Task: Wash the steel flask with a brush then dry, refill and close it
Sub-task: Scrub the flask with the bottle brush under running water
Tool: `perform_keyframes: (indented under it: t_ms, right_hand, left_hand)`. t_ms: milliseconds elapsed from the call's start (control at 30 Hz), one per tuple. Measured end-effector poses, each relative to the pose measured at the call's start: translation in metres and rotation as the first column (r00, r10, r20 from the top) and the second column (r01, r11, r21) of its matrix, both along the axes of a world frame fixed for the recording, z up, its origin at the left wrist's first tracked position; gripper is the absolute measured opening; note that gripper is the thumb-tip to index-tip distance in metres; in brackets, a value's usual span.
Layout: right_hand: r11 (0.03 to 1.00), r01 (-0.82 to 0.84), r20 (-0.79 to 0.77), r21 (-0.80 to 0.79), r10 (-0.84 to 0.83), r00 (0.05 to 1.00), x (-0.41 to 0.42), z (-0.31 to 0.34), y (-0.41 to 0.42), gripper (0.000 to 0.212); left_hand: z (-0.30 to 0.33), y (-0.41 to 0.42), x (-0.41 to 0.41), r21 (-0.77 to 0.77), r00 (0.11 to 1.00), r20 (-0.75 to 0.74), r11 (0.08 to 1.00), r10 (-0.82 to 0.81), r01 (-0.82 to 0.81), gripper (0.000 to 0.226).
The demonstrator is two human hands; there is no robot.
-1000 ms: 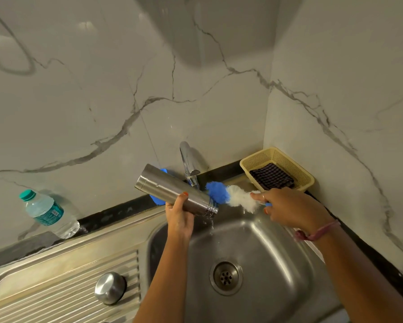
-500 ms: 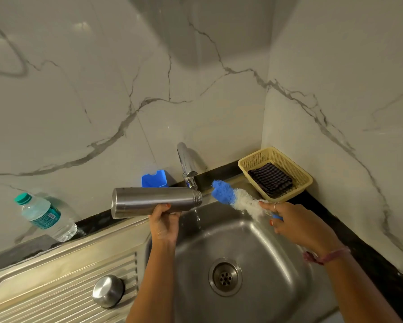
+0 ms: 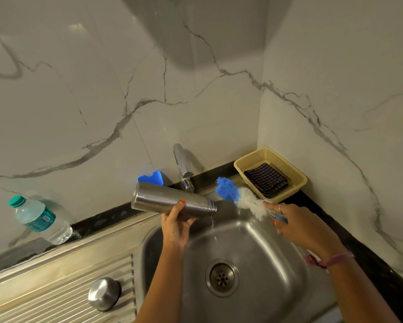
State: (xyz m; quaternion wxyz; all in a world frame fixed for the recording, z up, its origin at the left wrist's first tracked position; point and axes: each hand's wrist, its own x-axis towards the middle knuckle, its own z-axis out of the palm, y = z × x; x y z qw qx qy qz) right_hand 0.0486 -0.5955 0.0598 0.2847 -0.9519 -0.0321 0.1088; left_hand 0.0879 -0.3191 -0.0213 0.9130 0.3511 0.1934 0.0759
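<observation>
This is a home kitchen, at the sink corner. A stainless steel sink (image 3: 254, 264) with a round drain (image 3: 222, 277) sits in a dark stone counter (image 3: 359, 248), and a ribbed steel draining board (image 3: 56, 294) runs off to the left. A chrome tap (image 3: 183, 169) rises at the far edge of the basin. White marble-look tiles (image 3: 102, 89) with grey veins cover both walls, meeting in a corner at far right. In that corner stands a yellow plastic basket (image 3: 289, 164) holding a folded checked cloth (image 3: 265, 180). A plastic water bottle (image 3: 39, 220) stands on the counter at left.
</observation>
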Motion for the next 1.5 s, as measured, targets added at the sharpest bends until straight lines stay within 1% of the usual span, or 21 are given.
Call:
perform_keyframes:
  t_ms: [133,267,400,533,600,667,800,1067,1200,1300,1367,1500]
  right_hand:
    - [0.999,0.041,0.005,0.034,-0.041,0.999,-0.003,-0.003,-0.006,0.049]
    - [0.997,0.06,0.017,0.046,-0.061,0.998,-0.004,-0.006,-0.009,0.05]
    - [0.995,0.076,0.021,0.063,-0.077,0.997,-0.006,-0.006,-0.01,0.048]
    - [0.995,0.087,0.025,0.056,-0.089,0.996,-0.008,-0.004,-0.012,0.048]
    - [0.995,0.089,0.027,0.041,-0.09,0.996,-0.009,-0.004,-0.013,0.049]
    - [0.995,0.09,0.022,0.036,-0.09,0.996,-0.009,-0.006,-0.013,0.049]
    - [0.995,0.088,0.035,0.055,-0.09,0.995,-0.008,-0.009,-0.013,0.049]
    - [0.993,0.098,0.024,0.066,-0.099,0.995,-0.006,-0.018,-0.014,0.049]
    - [0.993,0.1,0.027,0.066,-0.102,0.994,-0.006,-0.021,-0.014,0.048]
    - [0.992,0.096,0.029,0.079,-0.098,0.995,-0.006,-0.022,-0.013,0.048]
    - [0.992,0.095,0.027,0.079,-0.097,0.995,-0.006,-0.023,-0.014,0.048]
    - [0.993,0.093,0.024,0.07,-0.094,0.995,-0.007,-0.024,-0.014,0.049]
  left_hand:
    - [0.001,-0.01,0.002,0.009,0.998,-0.048,1.0,-0.028,0.028,0.063]
    - [-0.002,-0.016,0.009,0.02,0.996,-0.051,0.997,-0.072,0.073,0.07]
    - [-0.003,-0.018,0.014,0.016,0.993,-0.042,0.994,-0.107,0.108,0.053]
    - [-0.001,-0.021,0.018,-0.003,0.991,-0.054,0.992,-0.123,0.123,0.045]
    - [0.0,-0.023,0.02,0.0,0.989,-0.067,0.991,-0.135,0.135,0.044]
    - [0.001,-0.025,0.021,0.011,0.985,-0.084,0.988,-0.152,0.154,0.047]
    - [0.001,-0.025,0.024,0.061,0.973,-0.129,0.978,-0.19,0.2,0.061]
    - [-0.002,-0.026,0.021,0.189,0.933,-0.238,0.93,-0.269,0.316,0.066]
    - [-0.008,-0.028,0.015,0.261,0.915,-0.287,0.896,-0.285,0.361,0.074]
    - [-0.013,-0.028,0.008,0.298,0.906,-0.317,0.878,-0.279,0.375,0.059]
    - [-0.017,-0.028,0.004,0.334,0.899,-0.334,0.856,-0.285,0.395,0.057]
    - [-0.025,-0.026,-0.003,0.384,0.887,-0.364,0.822,-0.283,0.42,0.072]
